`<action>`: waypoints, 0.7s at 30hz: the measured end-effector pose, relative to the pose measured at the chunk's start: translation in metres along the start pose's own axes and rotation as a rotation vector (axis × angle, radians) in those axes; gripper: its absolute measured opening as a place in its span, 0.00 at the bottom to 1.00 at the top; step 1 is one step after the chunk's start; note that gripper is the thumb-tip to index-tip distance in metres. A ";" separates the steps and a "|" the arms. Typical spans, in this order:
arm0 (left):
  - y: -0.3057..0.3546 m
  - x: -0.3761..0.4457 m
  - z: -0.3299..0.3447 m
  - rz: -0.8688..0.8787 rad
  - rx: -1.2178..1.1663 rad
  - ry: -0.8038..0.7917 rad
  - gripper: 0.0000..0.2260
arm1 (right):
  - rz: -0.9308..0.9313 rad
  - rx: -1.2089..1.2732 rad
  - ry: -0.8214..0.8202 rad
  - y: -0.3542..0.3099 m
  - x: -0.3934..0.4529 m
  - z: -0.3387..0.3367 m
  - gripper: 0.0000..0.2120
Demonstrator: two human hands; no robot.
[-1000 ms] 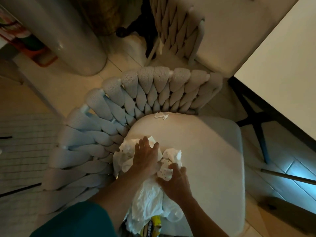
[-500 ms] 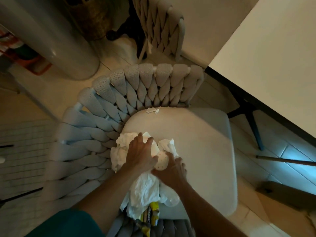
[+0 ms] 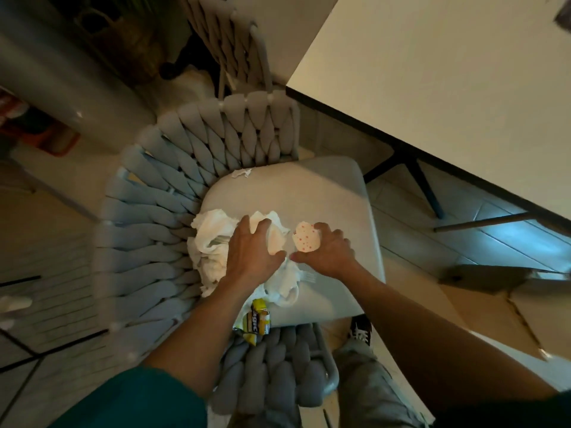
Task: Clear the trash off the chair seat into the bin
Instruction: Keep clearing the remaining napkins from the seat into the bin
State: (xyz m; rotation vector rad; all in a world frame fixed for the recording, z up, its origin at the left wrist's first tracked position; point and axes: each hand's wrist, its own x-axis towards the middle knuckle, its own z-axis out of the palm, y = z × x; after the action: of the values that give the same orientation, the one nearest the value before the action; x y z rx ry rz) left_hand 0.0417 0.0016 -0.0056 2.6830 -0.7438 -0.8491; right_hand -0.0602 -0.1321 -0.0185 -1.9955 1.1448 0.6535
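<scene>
Crowding chair seat (image 3: 324, 193), table (image 3: 448, 88), second chair (image 3: 234, 41)

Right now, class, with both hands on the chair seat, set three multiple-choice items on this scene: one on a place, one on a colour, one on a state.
1. Where does the small torn paper scrap lie?
A. at the back of the seat, by the woven backrest
B. on the table
C. under the right hand

2. What colour are the dots on the spotted paper piece?
A. blue
B. red
C. green

3. What is the left hand doing?
A. hanging idle
B. holding a cup
C. resting on the white tissue pile

Key: 1 A, it sits at the seat's rear edge. 2 B, the dots look reddish. 3 C, its fingers spread over the pile.
</scene>
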 end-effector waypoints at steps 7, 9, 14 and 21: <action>0.066 -0.060 0.006 0.018 0.009 0.013 0.33 | -0.070 0.040 0.026 0.069 -0.044 -0.060 0.45; 0.085 -0.076 0.010 0.006 0.006 0.015 0.33 | -0.073 0.040 0.018 0.093 -0.056 -0.074 0.46; 0.134 -0.105 0.021 0.037 -0.019 0.026 0.33 | -0.053 0.006 0.063 0.143 -0.080 -0.108 0.46; 0.195 -0.126 0.035 0.188 -0.005 -0.014 0.33 | 0.035 0.142 0.129 0.199 -0.108 -0.141 0.46</action>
State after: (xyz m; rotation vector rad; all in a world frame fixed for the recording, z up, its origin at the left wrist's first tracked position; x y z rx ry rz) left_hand -0.1454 -0.0982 0.0959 2.5547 -0.9764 -0.8216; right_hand -0.2766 -0.2564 0.0762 -1.9236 1.2690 0.4526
